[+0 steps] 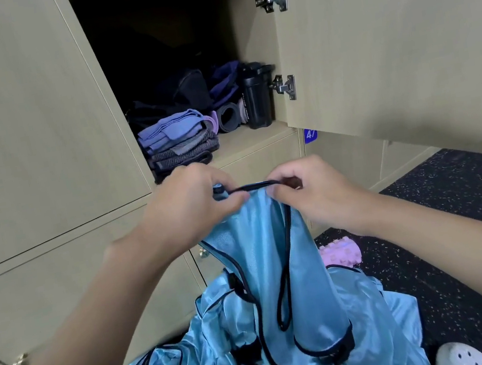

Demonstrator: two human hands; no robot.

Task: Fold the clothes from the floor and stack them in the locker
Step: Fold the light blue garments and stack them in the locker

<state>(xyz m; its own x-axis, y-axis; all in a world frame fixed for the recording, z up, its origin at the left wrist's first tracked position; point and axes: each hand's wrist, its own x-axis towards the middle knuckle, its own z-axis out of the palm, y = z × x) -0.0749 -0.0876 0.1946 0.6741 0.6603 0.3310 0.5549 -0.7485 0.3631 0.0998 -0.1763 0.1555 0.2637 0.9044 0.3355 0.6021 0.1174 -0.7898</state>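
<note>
At frame centre, our left hand (186,203) and right hand (307,190) pinch the dark-piped edge of the blue satin garment (268,304); we judge it light, limp, slippery, best held there.

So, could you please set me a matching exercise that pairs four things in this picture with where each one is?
Things:
1. blue garment
2. black bottle
3. folded stack
4. pink item

Places:
A. right end of the locker shelf, by the hinge
B. on the floor, just right of the hanging cloth
C. pinched at its top edge by the left hand and right hand
D. front left of the locker shelf

Pairs: 1-C, 2-A, 3-D, 4-B
</note>
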